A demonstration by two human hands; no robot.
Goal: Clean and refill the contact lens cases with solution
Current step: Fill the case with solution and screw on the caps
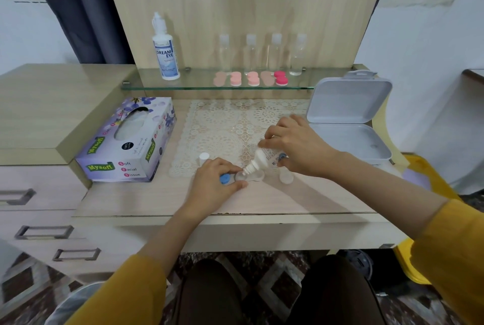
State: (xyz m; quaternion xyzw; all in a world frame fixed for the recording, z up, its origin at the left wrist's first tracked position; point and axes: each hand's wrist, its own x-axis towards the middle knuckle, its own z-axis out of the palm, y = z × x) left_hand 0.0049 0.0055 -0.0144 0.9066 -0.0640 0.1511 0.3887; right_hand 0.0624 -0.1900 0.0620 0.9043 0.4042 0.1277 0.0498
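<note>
Yellow sleeves are reaching from the seated person to the tabletop. The right hand is closing its grip around a small tilted bottle, whose tip is pointing into one well of the clear lens case by the lace mat. The left hand is pinching the case to steady it, beside a blue cap. To my eye, a gentle squeeze is best, without the tip touching the well and stopping before it overflows.
</note>
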